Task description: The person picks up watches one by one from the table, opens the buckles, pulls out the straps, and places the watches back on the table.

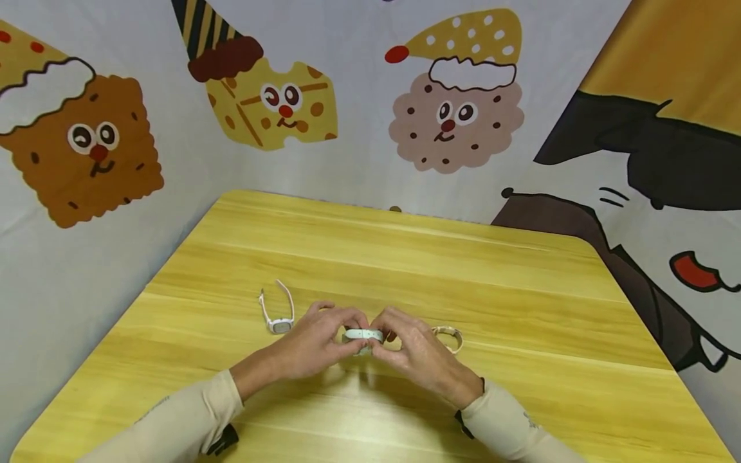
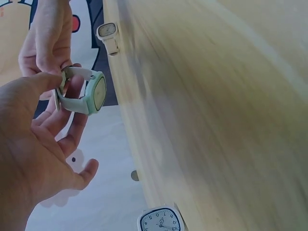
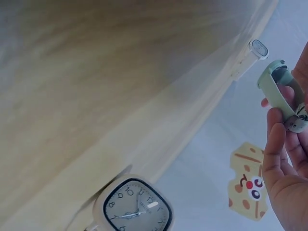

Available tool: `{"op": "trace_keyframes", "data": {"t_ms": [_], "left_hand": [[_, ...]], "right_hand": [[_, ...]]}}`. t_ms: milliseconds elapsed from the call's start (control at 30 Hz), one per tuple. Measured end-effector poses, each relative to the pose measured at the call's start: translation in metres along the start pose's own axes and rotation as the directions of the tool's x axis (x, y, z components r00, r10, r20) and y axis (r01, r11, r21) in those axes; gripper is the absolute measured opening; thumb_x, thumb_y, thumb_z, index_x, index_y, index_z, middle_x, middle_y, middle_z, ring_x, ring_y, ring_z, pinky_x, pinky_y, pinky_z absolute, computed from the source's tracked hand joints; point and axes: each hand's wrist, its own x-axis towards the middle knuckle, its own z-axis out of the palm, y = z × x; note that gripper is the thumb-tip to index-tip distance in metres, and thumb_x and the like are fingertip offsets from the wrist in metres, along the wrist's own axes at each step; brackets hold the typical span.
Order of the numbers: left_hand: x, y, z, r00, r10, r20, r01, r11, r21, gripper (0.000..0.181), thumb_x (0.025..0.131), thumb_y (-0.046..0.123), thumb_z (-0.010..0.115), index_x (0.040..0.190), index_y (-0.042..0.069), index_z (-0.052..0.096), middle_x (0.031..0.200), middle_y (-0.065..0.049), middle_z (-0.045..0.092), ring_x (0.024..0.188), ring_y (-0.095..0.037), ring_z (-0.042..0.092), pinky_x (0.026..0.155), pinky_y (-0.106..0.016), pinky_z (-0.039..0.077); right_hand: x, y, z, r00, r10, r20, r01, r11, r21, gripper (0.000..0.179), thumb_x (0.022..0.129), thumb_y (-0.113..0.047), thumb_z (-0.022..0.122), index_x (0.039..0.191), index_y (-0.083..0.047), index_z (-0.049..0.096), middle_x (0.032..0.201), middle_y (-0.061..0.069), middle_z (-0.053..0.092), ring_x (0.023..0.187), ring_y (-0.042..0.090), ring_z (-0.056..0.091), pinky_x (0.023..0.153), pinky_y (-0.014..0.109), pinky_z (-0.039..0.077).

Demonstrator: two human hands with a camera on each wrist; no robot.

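Note:
A mint-green wristwatch (image 1: 365, 334) is held up between both hands over the middle of the table. Its strap bends round into a loop, and the round dial (image 2: 99, 93) faces away from the palms in the left wrist view. My left hand (image 1: 315, 341) pinches the strap from the left with thumb and fingers. From the other side, my right hand (image 1: 419, 357) pinches the strap near its metal buckle (image 3: 302, 117). Fingers partly cover the strap ends, so I cannot tell whether the buckle is fastened.
A white wristwatch (image 1: 282, 326) lies left of the hands, its two strap ends pointing to the table's back. To the right lies a cream wristwatch (image 1: 451, 339), its strap curved round. Both rest on the wood-grain table (image 1: 405, 257), before a cloth backdrop (image 1: 359, 173) with cartoon prints.

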Motion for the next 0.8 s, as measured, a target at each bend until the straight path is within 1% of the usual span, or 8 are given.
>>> {"op": "trace_keyframes", "data": {"t_ms": [67,167,300,367,500,600,700,800], "left_hand": [[-0.0001,-0.001,-0.0007,1.0,0.004,0.004,-0.004,1.0,-0.006,0.013,0.099,0.025,0.071,0.108,0.021,0.062,0.104,0.015,0.072,0.09,-0.003,0.068,0.112,-0.063,0.024],[0.0002,-0.0022,-0.0015,1.0,0.01,0.018,-0.009,1.0,-0.027,0.015,0.099,0.025,0.071,0.108,0.019,0.061,0.101,0.016,0.072,0.099,-0.006,0.067,0.115,-0.064,0.021],[0.0007,-0.0036,-0.0021,0.999,0.011,0.051,-0.006,0.995,-0.099,0.015,0.099,0.02,0.07,0.107,0.016,0.058,0.092,0.021,0.069,0.107,-0.009,0.065,0.117,-0.064,0.014],[0.001,-0.0034,-0.0025,0.998,0.011,0.063,-0.002,0.991,-0.135,0.015,0.099,0.018,0.07,0.107,0.016,0.058,0.088,0.022,0.067,0.105,-0.008,0.065,0.118,-0.063,0.01],[0.0016,-0.0025,-0.0026,0.998,0.017,0.059,-0.006,0.982,-0.186,0.015,0.099,0.017,0.07,0.107,0.015,0.058,0.084,0.022,0.065,0.098,-0.005,0.065,0.119,-0.062,0.006],[0.0021,-0.0019,-0.0023,0.998,0.023,0.051,-0.012,0.978,-0.209,0.016,0.098,0.017,0.071,0.107,0.014,0.058,0.083,0.02,0.065,0.099,-0.005,0.064,0.119,-0.061,0.005],[0.0022,-0.001,-0.0019,0.998,0.032,0.045,-0.021,0.975,-0.223,0.015,0.099,0.018,0.07,0.107,0.014,0.058,0.084,0.017,0.068,0.102,-0.006,0.064,0.12,-0.06,0.004],[0.0015,-0.0016,-0.0018,0.998,0.043,0.045,-0.031,0.972,-0.233,0.013,0.099,0.015,0.069,0.105,0.014,0.058,0.088,0.014,0.071,0.104,-0.007,0.065,0.12,-0.058,0.002]], "right_hand": [[0.0009,-0.0003,0.001,1.0,-0.012,-0.004,0.012,1.0,-0.004,0.011,0.096,-0.008,0.071,0.1,-0.015,0.064,0.1,-0.013,0.059,0.087,0.007,0.059,0.074,0.032,0.057],[0.001,-0.0009,0.0014,1.0,-0.009,0.004,0.009,1.0,0.003,0.012,0.096,-0.009,0.072,0.1,-0.015,0.063,0.101,-0.012,0.059,0.088,0.008,0.059,0.075,0.031,0.057],[0.0015,-0.0021,0.0028,1.0,-0.001,0.005,0.0,1.0,0.011,0.013,0.095,-0.007,0.072,0.1,-0.016,0.063,0.1,-0.011,0.059,0.088,0.007,0.06,0.077,0.028,0.056],[0.0016,-0.0025,0.0043,1.0,-0.013,-0.014,0.013,1.0,0.013,0.012,0.095,-0.006,0.071,0.098,-0.014,0.063,0.098,-0.01,0.059,0.087,0.008,0.06,0.077,0.026,0.056],[0.0018,-0.0034,0.0078,0.997,-0.041,-0.067,0.042,0.999,0.018,0.013,0.094,-0.002,0.069,0.097,-0.013,0.065,0.096,-0.008,0.059,0.085,0.008,0.06,0.074,0.026,0.056],[0.0018,-0.0043,0.0093,0.995,-0.04,-0.097,0.041,0.999,0.014,0.014,0.093,-0.001,0.069,0.097,-0.014,0.065,0.096,-0.008,0.06,0.084,0.008,0.06,0.074,0.025,0.056],[0.0006,-0.0063,0.0079,0.995,-0.02,-0.098,0.021,1.0,0.014,0.014,0.092,-0.001,0.069,0.097,-0.014,0.065,0.097,-0.009,0.06,0.085,0.008,0.061,0.074,0.025,0.056],[-0.0008,-0.0085,0.004,0.998,0.015,-0.06,-0.014,1.0,0.024,0.014,0.094,-0.003,0.069,0.098,-0.015,0.065,0.097,-0.009,0.06,0.085,0.007,0.06,0.073,0.028,0.057]]}}
